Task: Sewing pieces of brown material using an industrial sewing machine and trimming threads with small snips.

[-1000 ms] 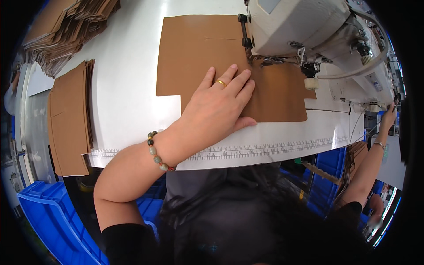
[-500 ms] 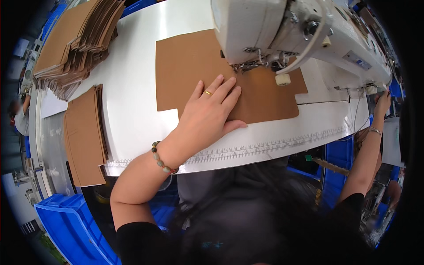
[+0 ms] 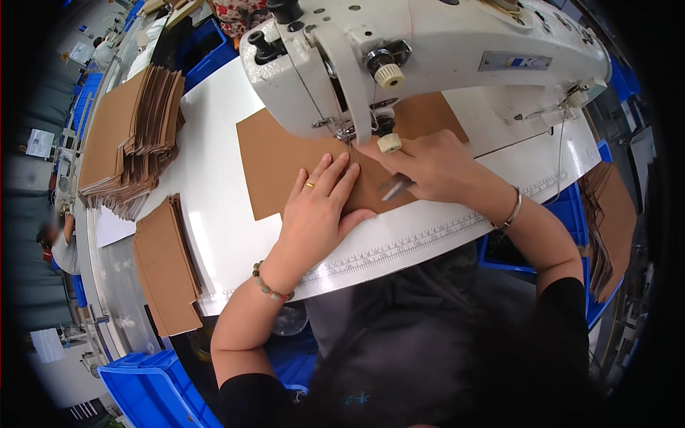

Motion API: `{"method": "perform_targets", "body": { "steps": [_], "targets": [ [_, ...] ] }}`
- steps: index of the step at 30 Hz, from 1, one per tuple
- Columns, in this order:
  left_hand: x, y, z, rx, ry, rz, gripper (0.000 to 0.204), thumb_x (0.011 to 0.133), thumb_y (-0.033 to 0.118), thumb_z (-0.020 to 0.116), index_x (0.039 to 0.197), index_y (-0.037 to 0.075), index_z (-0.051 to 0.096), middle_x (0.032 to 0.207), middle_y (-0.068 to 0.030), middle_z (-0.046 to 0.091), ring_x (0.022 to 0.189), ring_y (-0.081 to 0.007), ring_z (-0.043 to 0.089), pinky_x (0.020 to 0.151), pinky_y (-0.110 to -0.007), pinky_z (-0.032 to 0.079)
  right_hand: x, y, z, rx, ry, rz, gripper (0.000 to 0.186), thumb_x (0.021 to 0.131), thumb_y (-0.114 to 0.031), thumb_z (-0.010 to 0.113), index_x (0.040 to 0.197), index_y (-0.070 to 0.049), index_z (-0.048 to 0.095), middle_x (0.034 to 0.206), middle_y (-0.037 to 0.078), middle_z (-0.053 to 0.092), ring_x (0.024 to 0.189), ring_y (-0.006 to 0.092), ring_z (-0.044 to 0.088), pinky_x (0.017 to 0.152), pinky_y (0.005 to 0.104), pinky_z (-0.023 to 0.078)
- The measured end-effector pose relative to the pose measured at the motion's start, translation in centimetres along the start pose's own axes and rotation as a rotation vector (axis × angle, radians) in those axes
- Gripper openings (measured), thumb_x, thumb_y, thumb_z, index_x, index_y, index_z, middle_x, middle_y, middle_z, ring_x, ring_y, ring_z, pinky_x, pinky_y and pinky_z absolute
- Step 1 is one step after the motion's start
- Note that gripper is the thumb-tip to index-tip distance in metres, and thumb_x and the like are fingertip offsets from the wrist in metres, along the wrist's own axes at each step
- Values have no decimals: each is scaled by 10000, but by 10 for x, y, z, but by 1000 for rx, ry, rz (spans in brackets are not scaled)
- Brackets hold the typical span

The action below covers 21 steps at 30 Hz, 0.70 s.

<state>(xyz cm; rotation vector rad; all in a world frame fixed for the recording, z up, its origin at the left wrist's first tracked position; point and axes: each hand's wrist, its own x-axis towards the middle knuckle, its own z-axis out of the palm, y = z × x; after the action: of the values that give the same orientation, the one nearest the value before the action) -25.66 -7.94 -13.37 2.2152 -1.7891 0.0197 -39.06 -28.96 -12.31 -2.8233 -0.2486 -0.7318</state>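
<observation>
A flat brown panel (image 3: 267, 167), with a cut-out corner, lies on the white table under the head of a white sewing machine (image 3: 442, 46). My left hand (image 3: 317, 210) rests on the panel, palm down and fingers spread, just left of and nearer than the needle. My right hand (image 3: 442, 170) is closed beside the needle area, its fingertips reaching toward the presser foot. From its underside sticks out a small silvery metal tool (image 3: 397, 188), blurred, its kind unclear. The machine's head and my right hand hide part of the panel.
A ruler strip (image 3: 399, 255) runs along the table's near edge. Stacked brown panels stand at the far left (image 3: 114, 135) and near left (image 3: 165, 267). More brown pieces (image 3: 610, 221) hang at the right by a blue crate. Another blue crate (image 3: 153, 389) sits lower left.
My right hand has come from the machine's far right end to the needle, now with the silvery tool. My left hand stays flat on the panel. The view has shifted.
</observation>
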Motion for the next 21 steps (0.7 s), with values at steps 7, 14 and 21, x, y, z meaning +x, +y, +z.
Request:
{"method": "perform_targets", "body": {
  "steps": [7,14,21],
  "targets": [
    [1,2,-1,27,-2,-7,746,856,531,715,1428,79,559,1500,-128,522,1419,-332,461,1134,-549,387,2,4,22,-133,-181,84,264,812,-173,706,1056,-98,640,793,57,644,567,243,657,475,391,501],
    [1,2,-2,26,-8,-14,740,850,518,723,1425,83,559,1494,-130,524,1417,-341,459,1129,-554,393,-3,15,29,-36,-112,88,476,786,-249,768,1242,-158,663,744,86,679,646,295,681,557,409,519],
    [1,2,-2,13,3,-6,728,846,503,729,1412,75,564,1489,-131,523,1408,-355,464,1121,-559,402,8,20,22,-19,-158,44,272,809,-280,750,991,-91,681,848,72,669,645,272,670,535,368,522]
  ]
}}
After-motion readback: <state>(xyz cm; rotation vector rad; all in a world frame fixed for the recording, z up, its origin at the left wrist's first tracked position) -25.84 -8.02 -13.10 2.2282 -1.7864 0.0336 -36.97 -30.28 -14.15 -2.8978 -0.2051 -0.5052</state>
